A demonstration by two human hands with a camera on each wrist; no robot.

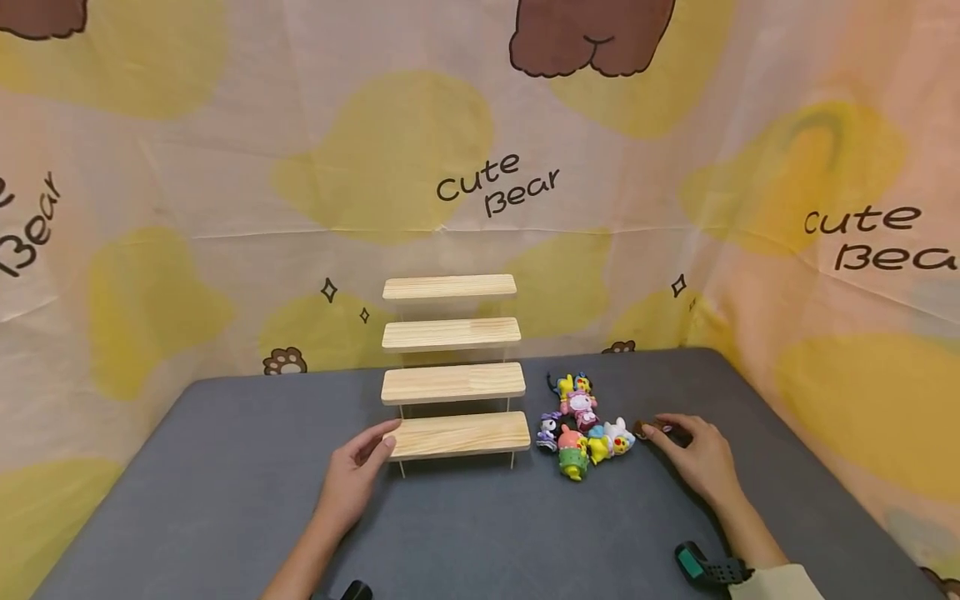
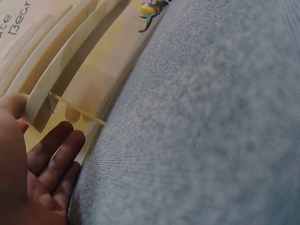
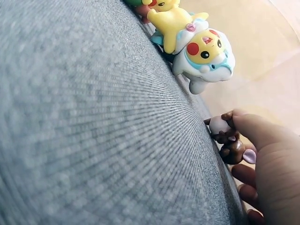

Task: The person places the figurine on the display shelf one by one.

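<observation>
A wooden tiered shelf point(image 1: 459, 435) with several pale boards stands on the grey table. My left hand point(image 1: 358, 468) is at the left end of its lowest board, thumb and index finger gripping the corner. In the left wrist view, the other fingers point(image 2: 60, 150) hang loosely below the board point(image 2: 65, 75). My right hand point(image 1: 699, 460) is low over the table, right of the toys. Its thumb and fingers pinch a small brown figurine point(image 3: 233, 151) with a white part and a pinkish ear, lying at the table surface. Fingers partly hide this figurine.
Several small figurines lie between the shelf and my right hand: a yellow one in a white hood point(image 1: 617, 437), a pink-and-green one point(image 1: 573, 454), a purple-and-black one point(image 1: 549, 432), a pink one point(image 1: 580, 407) and a yellow one point(image 1: 573, 385). A patterned cloth point(image 1: 360, 183) surrounds the table.
</observation>
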